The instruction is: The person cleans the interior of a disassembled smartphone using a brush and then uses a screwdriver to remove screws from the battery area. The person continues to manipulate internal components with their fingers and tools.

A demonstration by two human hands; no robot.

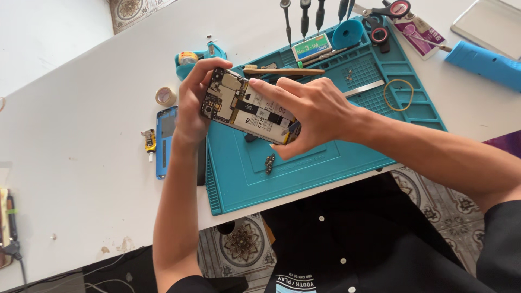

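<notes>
head view, looking down over a white table [81, 141] with a teal repair mat [336, 146]. opened smartphone [247, 107], back cover off, held in the air just above the mat's left half, tilted, circuit board and battery facing up. left hand [191, 106] wrapped around the phone's top end, fingers curled over the upper edge, gripping firmly. right hand [309, 111] closed on the lower end, forefinger stretched along the battery, thumb underneath; something small and dark possibly pinched near the bottom edge, too hidden to tell. blue back cover [165, 142] lying flat on the table just left of the mat, beside a small yellow glue tube [150, 142]. small loose part [269, 164] resting on the mat below the phone. precision screwdrivers [304, 16] lined at the mat's far edge, scissors [388, 13] and a rubber band [399, 95] further right.

judged as mid-disassembly, working at the lower board or battery end. next move likely calls for steady support from the left and a fine, gentle pull or pry near the bottom, avoiding strain on the thin cables.
</notes>
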